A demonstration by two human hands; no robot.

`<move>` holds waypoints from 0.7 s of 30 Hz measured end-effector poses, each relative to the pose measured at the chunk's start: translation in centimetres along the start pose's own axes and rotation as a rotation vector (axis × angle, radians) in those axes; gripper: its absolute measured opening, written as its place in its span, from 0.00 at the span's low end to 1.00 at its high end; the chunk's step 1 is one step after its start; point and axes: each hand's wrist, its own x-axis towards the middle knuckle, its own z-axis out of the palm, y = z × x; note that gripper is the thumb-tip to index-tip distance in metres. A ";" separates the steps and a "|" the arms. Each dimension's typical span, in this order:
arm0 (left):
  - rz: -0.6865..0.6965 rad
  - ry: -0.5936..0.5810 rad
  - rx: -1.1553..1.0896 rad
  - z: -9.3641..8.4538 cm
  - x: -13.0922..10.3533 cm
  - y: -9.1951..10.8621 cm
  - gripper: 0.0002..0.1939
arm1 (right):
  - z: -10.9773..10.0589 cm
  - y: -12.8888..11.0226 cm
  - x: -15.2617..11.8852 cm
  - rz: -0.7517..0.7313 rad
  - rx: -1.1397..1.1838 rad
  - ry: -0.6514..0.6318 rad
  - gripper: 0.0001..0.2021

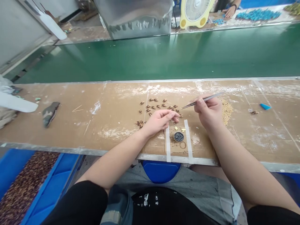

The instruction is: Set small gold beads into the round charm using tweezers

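Right hand (209,112): fingers pinched shut around tweezers (202,100), held just above the bench; tips point left toward the scattered small brown parts (161,107).
Left hand (159,120): rests on the bench, fingertips drawn together among the brown parts; whether a part sits between them cannot be told.
Brown parts: loose scatter on the bench between and beyond both hands, a denser clump (139,123) left of the left hand.
Round dark dish (178,136): on the bench near the front edge, between two white tape strips (167,143).
Bench (93,131): brown, scuffed surface.
Belt (164,56): green, behind the bench.
Pale grain pile (227,111): just right of the right hand.
Blue bin (28,184): lower left, holds brown parts.
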 end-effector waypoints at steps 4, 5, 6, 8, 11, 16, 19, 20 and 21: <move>0.002 -0.020 -0.156 0.2 0.5 -0.7 0.15 | 1.1 0.0 -0.6 0.036 0.059 -0.088 0.23; 0.012 -0.018 -0.189 0.2 0.5 -0.8 0.15 | 1.2 0.0 -0.7 0.042 0.054 -0.096 0.23; 0.019 -0.018 -0.213 0.2 0.5 -0.8 0.14 | 1.2 -0.1 -0.7 0.048 0.048 -0.103 0.22; 0.012 -0.022 -0.230 0.3 0.5 -0.8 0.14 | 1.1 -0.2 -0.7 0.060 0.022 -0.116 0.22; -0.019 -0.027 -0.226 0.4 0.5 -0.6 0.12 | 1.1 -0.4 -0.8 0.075 -0.027 -0.122 0.24; -0.022 -0.056 -0.252 0.5 0.5 -0.6 0.13 | 1.3 -0.7 -0.9 0.104 -0.016 -0.116 0.25; -0.004 -0.063 -0.262 0.4 0.5 -0.8 0.14 | 1.3 -0.7 -0.9 0.097 0.012 -0.105 0.24; 0.002 -0.063 -0.265 0.4 0.5 -0.8 0.14 | 1.3 -0.7 -0.8 0.090 0.016 -0.104 0.23; 0.008 -0.064 -0.267 0.4 0.6 -0.9 0.15 | 1.3 -0.7 -0.8 0.082 0.018 -0.105 0.23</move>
